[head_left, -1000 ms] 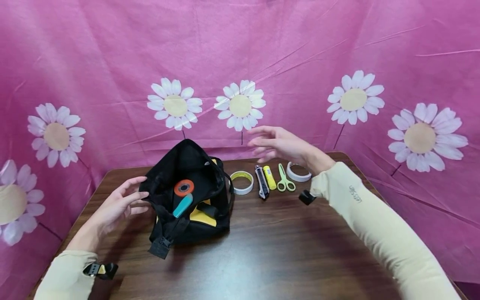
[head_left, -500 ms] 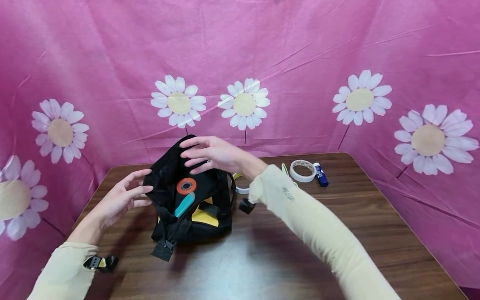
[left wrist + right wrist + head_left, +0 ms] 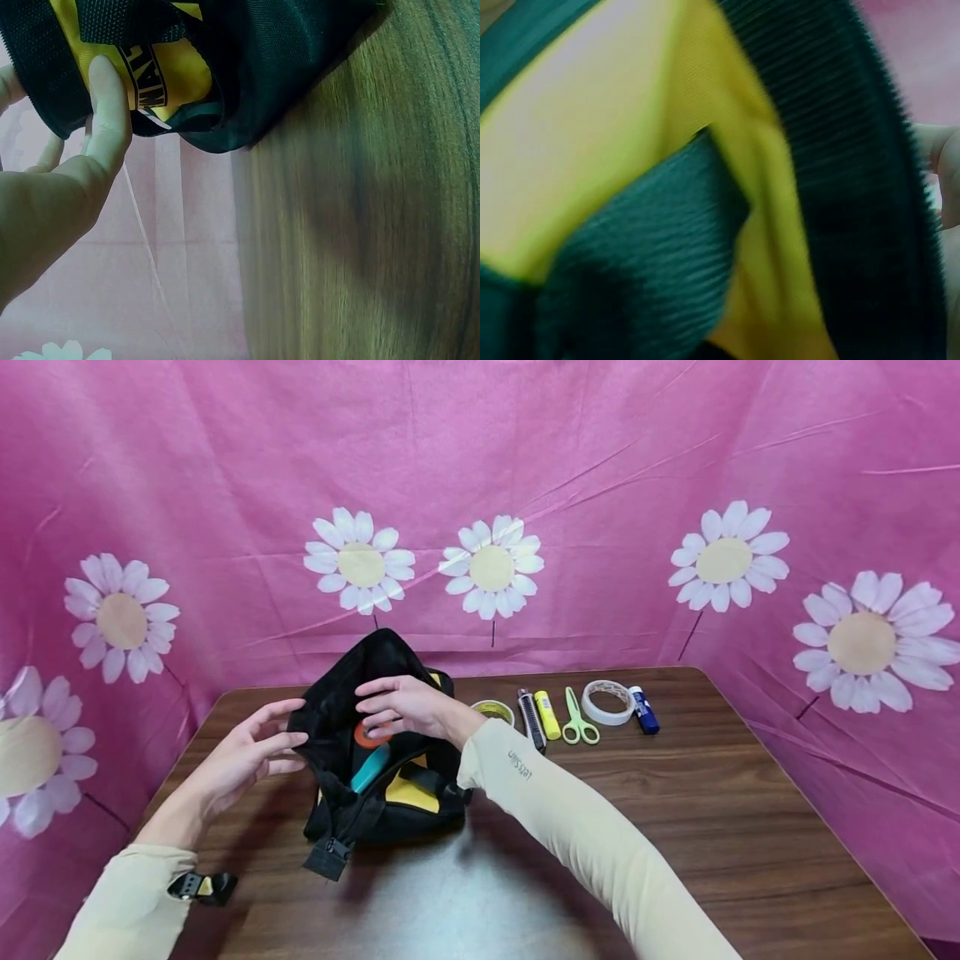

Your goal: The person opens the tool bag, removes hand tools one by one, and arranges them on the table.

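A black and yellow fabric bag (image 3: 386,660) stands on the left of the table with its mouth open. My left hand (image 3: 240,764) pinches the bag's left rim between thumb and fingers; the left wrist view shows this hand (image 3: 79,169) at the zippered edge, beside a yellow panel (image 3: 184,71). Over the mouth, my right hand (image 3: 412,708) reaches in, fingers slightly bent, nothing seen between them. Below its fingertips lie an orange ring with a dark centre (image 3: 363,737), partly covered, and a teal handle-like piece (image 3: 371,768). Yellow cloth (image 3: 765,172) and black webbing (image 3: 652,240) fill the right wrist view.
Right of the bag, a row lies along the table's back: a tape roll (image 3: 495,708), a box cutter (image 3: 530,718), a yellow stick (image 3: 547,716), green scissors (image 3: 579,727), a white tape roll (image 3: 609,717) and a blue glue stick (image 3: 644,710). A pink curtain (image 3: 585,460) hangs behind.
My right hand has swung left from above the row of items and come down into the bag's mouth. The left hand keeps its hold on the rim.
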{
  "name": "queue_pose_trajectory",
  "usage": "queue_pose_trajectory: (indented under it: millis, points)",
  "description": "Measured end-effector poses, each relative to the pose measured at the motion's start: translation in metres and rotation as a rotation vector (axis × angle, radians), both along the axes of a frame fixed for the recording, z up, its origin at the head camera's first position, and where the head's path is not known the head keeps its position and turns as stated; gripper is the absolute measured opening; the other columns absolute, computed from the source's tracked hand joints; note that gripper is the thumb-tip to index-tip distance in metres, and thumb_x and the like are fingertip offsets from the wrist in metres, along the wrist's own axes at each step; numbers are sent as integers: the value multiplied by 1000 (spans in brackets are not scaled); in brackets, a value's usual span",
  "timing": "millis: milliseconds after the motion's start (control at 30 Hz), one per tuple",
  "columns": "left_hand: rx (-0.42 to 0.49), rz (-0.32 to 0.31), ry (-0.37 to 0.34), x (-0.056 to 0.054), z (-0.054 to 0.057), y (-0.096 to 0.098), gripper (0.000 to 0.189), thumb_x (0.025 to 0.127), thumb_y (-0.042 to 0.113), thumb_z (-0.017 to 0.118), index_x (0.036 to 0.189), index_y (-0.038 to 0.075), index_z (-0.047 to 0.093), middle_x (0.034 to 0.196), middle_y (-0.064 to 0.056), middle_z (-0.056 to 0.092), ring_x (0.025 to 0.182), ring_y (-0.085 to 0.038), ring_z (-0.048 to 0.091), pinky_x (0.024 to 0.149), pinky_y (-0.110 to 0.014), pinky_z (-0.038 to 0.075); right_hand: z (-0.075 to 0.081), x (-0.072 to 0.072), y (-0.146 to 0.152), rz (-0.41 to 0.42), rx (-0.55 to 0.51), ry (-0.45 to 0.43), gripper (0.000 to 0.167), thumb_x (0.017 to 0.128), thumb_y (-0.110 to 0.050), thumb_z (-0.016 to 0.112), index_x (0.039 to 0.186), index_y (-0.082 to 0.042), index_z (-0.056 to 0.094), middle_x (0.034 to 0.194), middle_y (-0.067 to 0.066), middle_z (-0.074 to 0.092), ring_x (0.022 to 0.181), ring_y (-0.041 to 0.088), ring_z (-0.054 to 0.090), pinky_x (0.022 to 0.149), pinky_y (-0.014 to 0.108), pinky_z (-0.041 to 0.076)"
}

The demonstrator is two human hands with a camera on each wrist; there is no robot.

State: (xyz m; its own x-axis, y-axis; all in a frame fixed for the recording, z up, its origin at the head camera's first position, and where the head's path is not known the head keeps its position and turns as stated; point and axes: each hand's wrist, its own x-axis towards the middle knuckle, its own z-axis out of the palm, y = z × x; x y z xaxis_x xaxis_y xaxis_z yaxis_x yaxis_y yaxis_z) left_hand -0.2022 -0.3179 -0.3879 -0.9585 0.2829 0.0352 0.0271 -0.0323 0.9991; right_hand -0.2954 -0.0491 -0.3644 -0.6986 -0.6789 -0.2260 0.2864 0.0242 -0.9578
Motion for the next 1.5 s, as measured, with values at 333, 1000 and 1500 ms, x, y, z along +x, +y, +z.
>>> queue_pose_trajectory:
  millis: [333,1000,1500]
  points:
    - [18,-3,10,-1,-3,-1,43,104,0,54,143,12,44,117,-10,56,96,-15,70,80,-36,61,-36,4,1,-22,19,-23,47,101,-2,59,147,3,47,137,27,58,128,45,53,90,39,58]
    - [10,1,36,3,-15,-7,42,104,-1,52,143,15,47,115,-8,44,101,-11,68,82,-40,60,-77,14,-9,-221,113,6,41,98,0,61,138,2,56,121,18,66,99,25,65,89,38,58]
    - [112,-10,14,10,-30,-4,42,104,-3,51,142,13,46,118,-6,58,101,-13,66,84,-39,60,-78,14,-23,-229,440,276,49,84,0,79,131,-2,64,127,10,64,87,15,62,74,23,52]
